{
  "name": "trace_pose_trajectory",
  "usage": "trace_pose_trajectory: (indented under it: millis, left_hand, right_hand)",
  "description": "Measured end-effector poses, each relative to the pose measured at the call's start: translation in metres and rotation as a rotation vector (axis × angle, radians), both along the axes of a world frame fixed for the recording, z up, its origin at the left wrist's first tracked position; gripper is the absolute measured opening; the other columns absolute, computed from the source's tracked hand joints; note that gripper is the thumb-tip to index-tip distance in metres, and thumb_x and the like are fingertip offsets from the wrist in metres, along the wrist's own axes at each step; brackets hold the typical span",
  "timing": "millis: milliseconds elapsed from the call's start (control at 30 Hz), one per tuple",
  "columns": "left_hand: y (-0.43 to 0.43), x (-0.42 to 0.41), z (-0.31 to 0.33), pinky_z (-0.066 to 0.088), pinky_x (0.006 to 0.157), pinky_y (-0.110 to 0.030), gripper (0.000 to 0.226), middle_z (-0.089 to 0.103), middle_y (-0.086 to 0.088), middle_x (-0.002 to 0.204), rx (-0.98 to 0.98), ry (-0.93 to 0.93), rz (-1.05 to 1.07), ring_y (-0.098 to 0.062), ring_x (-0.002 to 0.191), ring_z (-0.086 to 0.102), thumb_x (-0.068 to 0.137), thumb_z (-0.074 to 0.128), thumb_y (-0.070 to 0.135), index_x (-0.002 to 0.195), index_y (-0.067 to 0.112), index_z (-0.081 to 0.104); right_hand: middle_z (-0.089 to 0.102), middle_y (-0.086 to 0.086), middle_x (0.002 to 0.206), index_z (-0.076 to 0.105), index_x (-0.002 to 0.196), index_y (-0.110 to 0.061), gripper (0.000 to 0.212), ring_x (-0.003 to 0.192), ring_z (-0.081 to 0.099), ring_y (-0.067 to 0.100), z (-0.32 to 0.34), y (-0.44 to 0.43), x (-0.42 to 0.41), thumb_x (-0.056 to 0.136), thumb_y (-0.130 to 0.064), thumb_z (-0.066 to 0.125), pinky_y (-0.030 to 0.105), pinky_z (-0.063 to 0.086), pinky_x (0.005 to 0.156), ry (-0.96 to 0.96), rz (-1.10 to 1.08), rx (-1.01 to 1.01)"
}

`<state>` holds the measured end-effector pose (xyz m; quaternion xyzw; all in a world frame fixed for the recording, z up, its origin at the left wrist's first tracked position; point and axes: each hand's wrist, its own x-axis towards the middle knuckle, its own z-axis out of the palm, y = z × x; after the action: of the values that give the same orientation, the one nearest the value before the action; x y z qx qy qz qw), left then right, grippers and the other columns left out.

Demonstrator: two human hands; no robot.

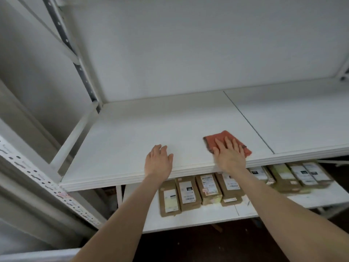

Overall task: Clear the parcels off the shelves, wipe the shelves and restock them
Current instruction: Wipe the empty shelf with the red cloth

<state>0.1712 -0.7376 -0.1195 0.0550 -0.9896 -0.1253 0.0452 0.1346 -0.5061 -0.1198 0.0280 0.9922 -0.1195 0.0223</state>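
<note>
A bare white shelf (143,129) fills the middle of the head view. My right hand (229,155) lies flat, fingers spread, pressing an orange-red cloth (217,139) onto the shelf near its front edge. My left hand (158,160) rests palm down on the shelf front, to the left of the cloth, holding nothing. On the lower shelf (198,217) stands a row of several brown cardboard parcels (188,192) with white labels, partly hidden by the upper shelf and by my forearms.
A white perforated upright (62,40) and side rail frame the shelf on the left. A seam (247,121) divides the shelf board from a second panel on the right. Another slotted upright (37,176) stands nearer at the left. A dark floor shows below.
</note>
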Motion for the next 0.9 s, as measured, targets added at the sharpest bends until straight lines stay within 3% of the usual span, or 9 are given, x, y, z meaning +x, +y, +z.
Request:
trace_pose_trajectory:
  millis: [100,167,333,467,900]
  left_hand:
    - [0.028,-0.009,-0.002,0.015,0.118,-0.034,0.051,0.024,-0.008,0.155,0.007,-0.011,-0.021,-0.021,0.143,0.021,0.103,0.027,0.037,0.148,0.014,0.028]
    - [0.046,-0.015,0.0,0.016,0.118,-0.034,0.051,0.025,-0.008,0.154,0.028,-0.01,-0.033,-0.021,0.143,0.021,0.103,0.027,0.037,0.148,0.013,0.029]
    - [0.095,-0.031,0.01,0.024,0.114,-0.036,0.05,0.031,-0.011,0.151,0.093,0.005,-0.011,-0.025,0.14,0.029,0.102,0.03,0.037,0.145,0.012,0.034]
    - [0.147,-0.037,0.019,0.027,0.112,-0.037,0.049,0.031,-0.011,0.15,0.121,0.016,-0.033,-0.026,0.138,0.031,0.102,0.031,0.036,0.145,0.012,0.035]
    - [0.374,-0.086,0.02,0.023,0.115,-0.033,0.05,0.026,-0.01,0.154,0.004,0.01,-0.384,-0.023,0.14,0.027,0.103,0.029,0.035,0.148,0.013,0.03]
  right_hand:
    - [0.005,0.003,0.163,0.016,0.154,-0.033,0.054,0.149,0.001,0.029,0.002,0.044,-0.014,0.101,-0.042,0.021,0.045,0.0,0.12,-0.053,-0.189,-0.036]
    - [0.002,0.005,0.163,0.014,0.155,-0.032,0.055,0.149,-0.002,0.032,0.003,0.04,-0.015,0.101,-0.04,0.023,0.046,-0.002,0.12,-0.061,-0.204,-0.028]
    - [0.004,0.005,0.163,0.017,0.154,-0.031,0.052,0.149,0.0,0.029,0.004,0.005,0.016,0.104,-0.04,0.021,0.044,-0.001,0.119,-0.011,0.16,-0.006]
    - [0.006,0.001,0.163,0.022,0.152,-0.036,0.049,0.15,0.0,0.023,0.008,0.048,0.021,0.104,-0.044,0.021,0.04,-0.002,0.12,-0.027,0.307,-0.012]
    - [0.0,0.002,0.163,0.011,0.155,-0.033,0.052,0.15,-0.004,0.024,0.003,0.294,-0.045,0.104,-0.044,0.015,0.04,-0.005,0.119,-0.054,0.019,-0.011]
